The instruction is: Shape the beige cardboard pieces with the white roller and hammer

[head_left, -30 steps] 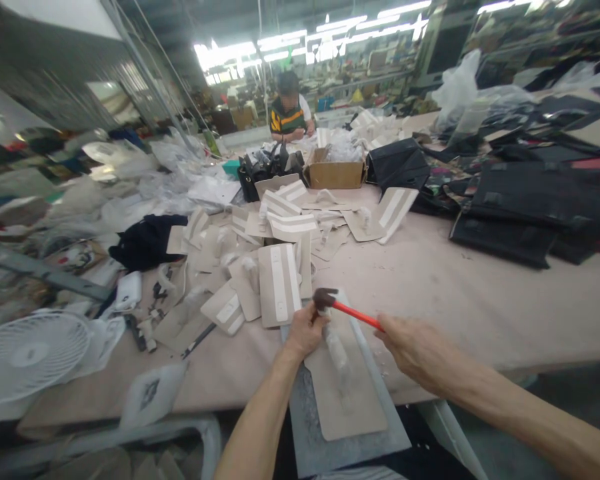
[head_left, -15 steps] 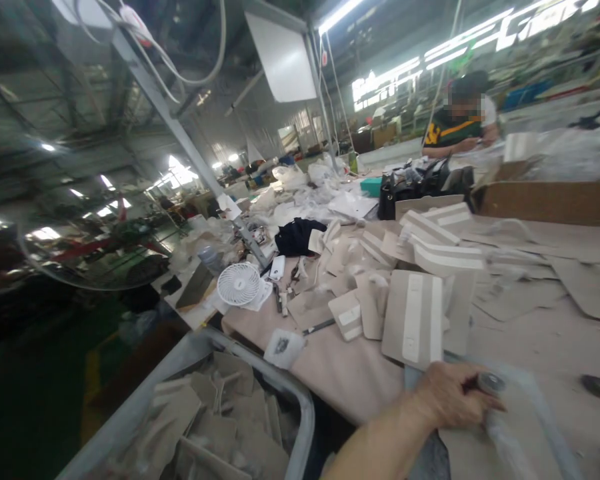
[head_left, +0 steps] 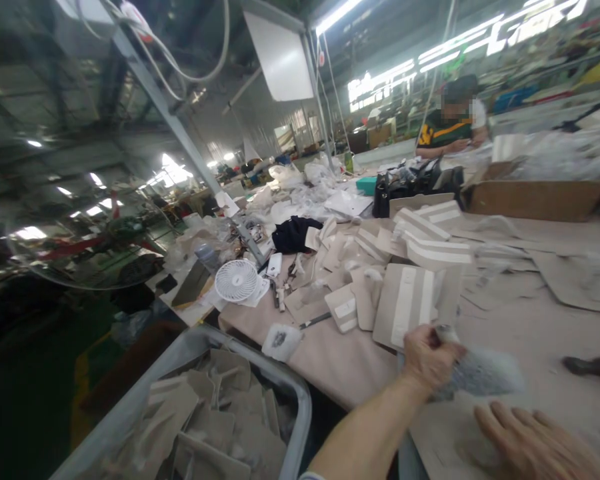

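Note:
My left hand (head_left: 430, 360) is closed round the gathered end of a clear plastic bag (head_left: 490, 373), whose speckled body trails right over the table. My right hand (head_left: 535, 437) lies with fingers spread on a flat beige panel (head_left: 443, 427) at the table's near edge. Just beyond my left hand leans a beige piece with white strips (head_left: 405, 303). More beige pieces (head_left: 343, 307) are piled behind and to the left of it.
A grey bin (head_left: 303, 407) of beige pieces stands lower left. On the table are a white fan (head_left: 236, 280), a phone (head_left: 275, 265), dark cloth (head_left: 295, 233), a cardboard box (head_left: 535, 199) and a dark tool (head_left: 593, 367). A person (head_left: 447, 133) sits beyond.
My left hand has moved left and slightly up with the plastic bag. My right hand has come into view over the beige panel. The view has shifted a little.

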Tool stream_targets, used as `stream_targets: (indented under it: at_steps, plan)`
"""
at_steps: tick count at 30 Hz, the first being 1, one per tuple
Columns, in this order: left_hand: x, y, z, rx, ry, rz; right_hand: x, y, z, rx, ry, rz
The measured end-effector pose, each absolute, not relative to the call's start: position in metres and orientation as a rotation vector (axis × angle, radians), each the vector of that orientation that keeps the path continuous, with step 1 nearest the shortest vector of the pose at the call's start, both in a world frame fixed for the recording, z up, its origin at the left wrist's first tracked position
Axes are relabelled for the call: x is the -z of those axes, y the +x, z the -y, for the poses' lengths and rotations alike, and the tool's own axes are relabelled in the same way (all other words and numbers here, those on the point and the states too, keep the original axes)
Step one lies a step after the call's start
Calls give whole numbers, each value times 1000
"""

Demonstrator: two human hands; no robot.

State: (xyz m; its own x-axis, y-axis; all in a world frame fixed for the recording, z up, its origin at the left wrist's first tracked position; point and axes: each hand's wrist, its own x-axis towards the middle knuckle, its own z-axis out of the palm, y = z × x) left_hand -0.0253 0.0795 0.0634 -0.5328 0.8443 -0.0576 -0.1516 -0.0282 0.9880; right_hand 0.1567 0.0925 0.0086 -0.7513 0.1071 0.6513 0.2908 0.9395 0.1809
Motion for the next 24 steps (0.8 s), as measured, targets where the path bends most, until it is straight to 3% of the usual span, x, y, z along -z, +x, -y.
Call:
stream_targets:
  at_steps: [4,8,12,24]
  plan:
    - [-90,-36,-60,-1861,856,-1333,-78,159,-76,24,-1077,2717]
    - [-79,-43,-52,-1770,975,-1359,-96,146,-59,-512,-1497,2642]
    - [-50,-29,-48,-1645,1002,-1366,-78,139,-39,-780,-1571,2473]
    - [-14,-15,-58,-1429,1087,-1322,-56,143,-26,-808,-1355,2353]
